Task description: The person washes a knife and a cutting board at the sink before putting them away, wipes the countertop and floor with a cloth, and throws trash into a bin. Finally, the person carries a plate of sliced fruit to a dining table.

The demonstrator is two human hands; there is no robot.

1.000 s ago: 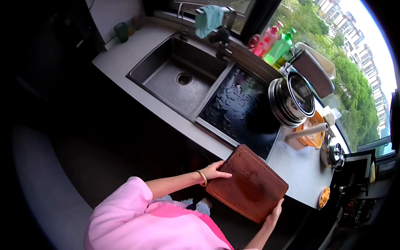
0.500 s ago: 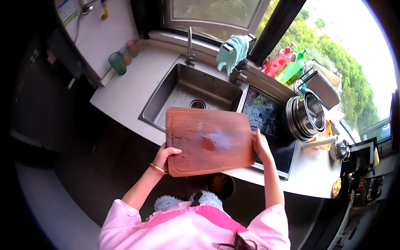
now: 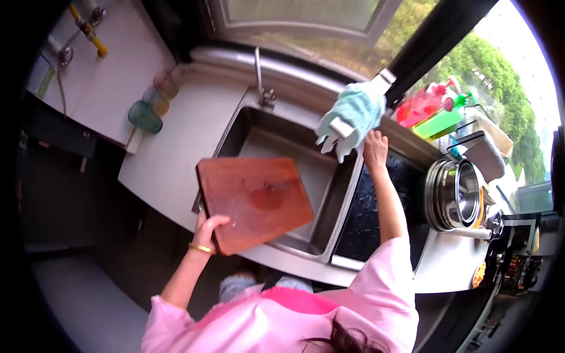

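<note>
Board gripped by left hand, right apart

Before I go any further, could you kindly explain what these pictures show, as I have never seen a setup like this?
There is no robot here: a person works with two bare hands. Every picture comes from one camera worn on the head, looking forward and down.

Right now the left hand holds a brown board by its near left edge, partly over the sink. The right hand is raised beside a teal cloth; what its fingers touch, if anything, is unclear.

On the counter, tumblers stand at the left. To the right of the sink are stacked steel bowls.
</note>
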